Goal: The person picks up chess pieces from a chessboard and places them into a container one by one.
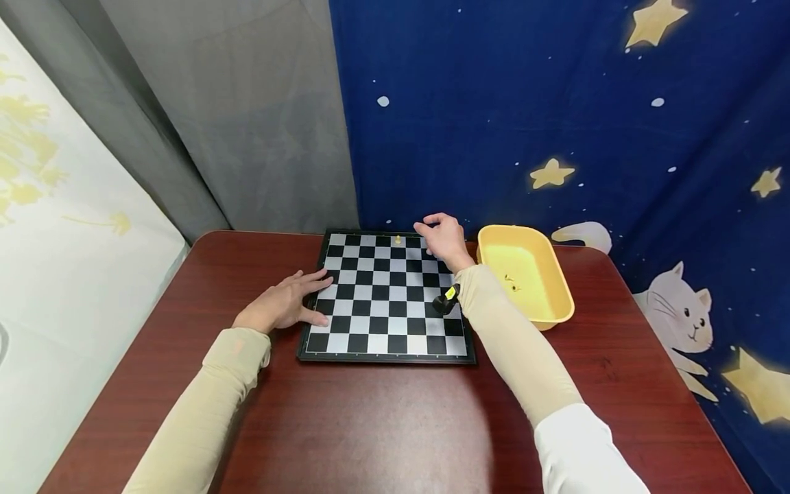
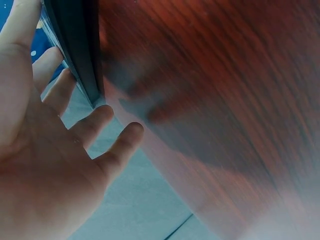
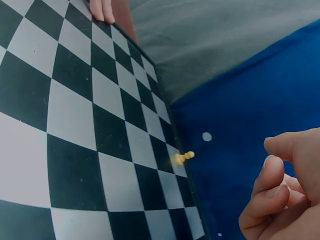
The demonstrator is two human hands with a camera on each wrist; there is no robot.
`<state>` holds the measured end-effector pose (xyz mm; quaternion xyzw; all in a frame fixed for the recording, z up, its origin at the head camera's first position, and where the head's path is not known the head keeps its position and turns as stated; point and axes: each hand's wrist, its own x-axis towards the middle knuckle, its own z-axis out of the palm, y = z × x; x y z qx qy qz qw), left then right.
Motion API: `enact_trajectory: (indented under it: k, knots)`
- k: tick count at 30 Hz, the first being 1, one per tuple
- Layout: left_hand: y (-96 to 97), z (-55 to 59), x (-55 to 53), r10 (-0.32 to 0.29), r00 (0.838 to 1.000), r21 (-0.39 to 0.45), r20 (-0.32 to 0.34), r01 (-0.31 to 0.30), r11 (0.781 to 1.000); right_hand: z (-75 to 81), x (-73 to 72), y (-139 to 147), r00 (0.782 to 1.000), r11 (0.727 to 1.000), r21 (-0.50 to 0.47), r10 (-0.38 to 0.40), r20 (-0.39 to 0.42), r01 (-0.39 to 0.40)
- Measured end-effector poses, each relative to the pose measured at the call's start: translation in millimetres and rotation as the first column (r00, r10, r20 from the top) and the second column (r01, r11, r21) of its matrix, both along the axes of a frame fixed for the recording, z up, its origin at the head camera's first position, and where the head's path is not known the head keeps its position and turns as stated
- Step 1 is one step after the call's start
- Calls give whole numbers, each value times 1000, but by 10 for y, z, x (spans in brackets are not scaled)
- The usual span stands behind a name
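A black-and-white checkered board (image 1: 380,295) with a dark frame lies on the table. One small yellow chess pawn (image 1: 398,240) stands in its far row, upright; the right wrist view shows the same pawn (image 3: 183,158) near the board's edge. Over the far right corner hovers my right hand (image 1: 446,241), a little right of the pawn. Its thumb and forefinger are apart with nothing seen between them, the other fingers loosely bent. My left hand (image 1: 282,302) spreads its fingers at the board's left edge, thumb and fingertips over the outer squares.
A yellow plastic tub (image 1: 537,274) stands right of the board, with several small yellow pieces (image 1: 512,283) on its bottom. The reddish-brown table (image 1: 370,425) backs onto a grey curtain (image 1: 247,116) and a blue starry one (image 1: 444,116).
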<state>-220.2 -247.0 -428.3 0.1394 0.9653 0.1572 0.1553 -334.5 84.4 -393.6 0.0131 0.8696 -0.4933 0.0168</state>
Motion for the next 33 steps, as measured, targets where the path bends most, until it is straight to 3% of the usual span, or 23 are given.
enact_trajectory:
  k: [16,27,33]
  knots:
    - [-41,-5,-24,10,1000,0,-7,-10,1000,-225,-121,-234,998,998,-63,-18,56,21]
    - [-19,-13,-7,8,1000,18,-3,-8,1000,-346,-126,-352,996,968,-249,13,92,11]
    - [-4,-9,-8,7,1000,16,0,-7,1000,-451,-166,-418,994,961,-271,-32,106,60]
